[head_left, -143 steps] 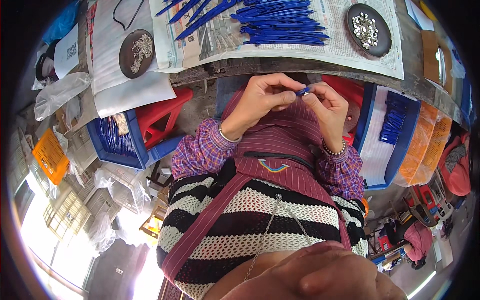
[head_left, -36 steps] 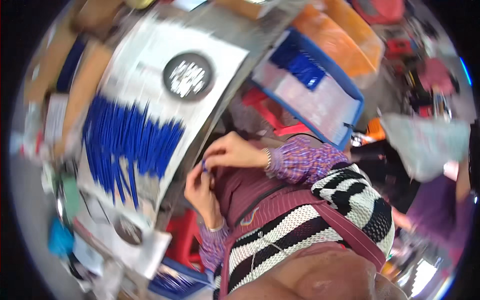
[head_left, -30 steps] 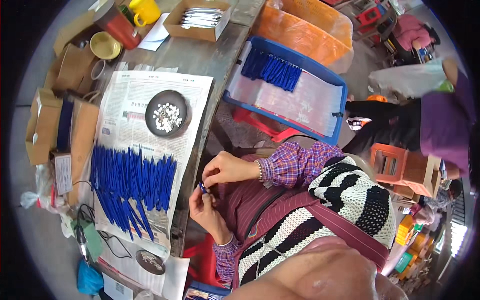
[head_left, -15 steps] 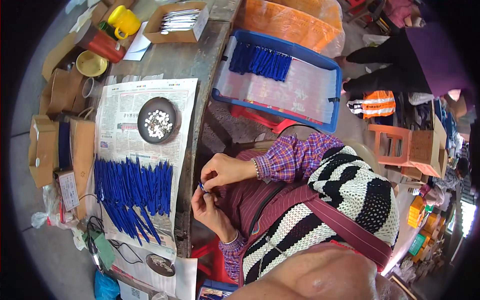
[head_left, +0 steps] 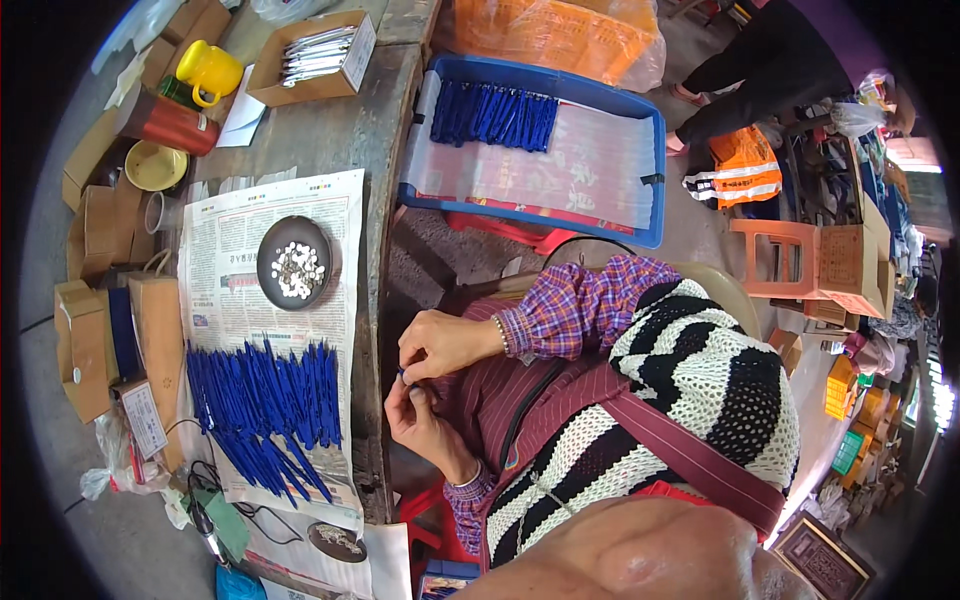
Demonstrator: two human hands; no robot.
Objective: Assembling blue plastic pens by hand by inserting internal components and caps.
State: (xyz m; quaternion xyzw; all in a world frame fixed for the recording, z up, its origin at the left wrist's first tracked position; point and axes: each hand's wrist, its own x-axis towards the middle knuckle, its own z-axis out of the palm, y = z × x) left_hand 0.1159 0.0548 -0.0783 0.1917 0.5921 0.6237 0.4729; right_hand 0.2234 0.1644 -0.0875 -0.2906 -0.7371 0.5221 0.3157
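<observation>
My right hand (head_left: 450,345), the upper one in the picture, is closed in a pinch beside the table edge. My left hand (head_left: 425,425) is just below it, also pinching. Between their fingertips shows a small dark blue piece (head_left: 403,374), mostly hidden by the fingers. On newspaper (head_left: 220,250) to the left lie many slender blue pen-like sticks (head_left: 265,395), spread in an uneven row. Above them sits a dark round bowl (head_left: 320,285) with small white and darker bits (head_left: 298,268) in it.
A blue tray (head_left: 645,215) at the top holds a row of blue sticks (head_left: 495,115). On the table stand a carton (head_left: 340,75) of silvery sticks, a yellow mug (head_left: 208,72), a red cylinder (head_left: 175,128) and a lamp (head_left: 205,525). An orange stool (head_left: 770,260) and a person (head_left: 800,50) are to the right.
The whole view has shifted slightly, with the table things lower and further left. Both hands still pinch together at nearly the same spot, and the blue piece shows less between the fingers.
</observation>
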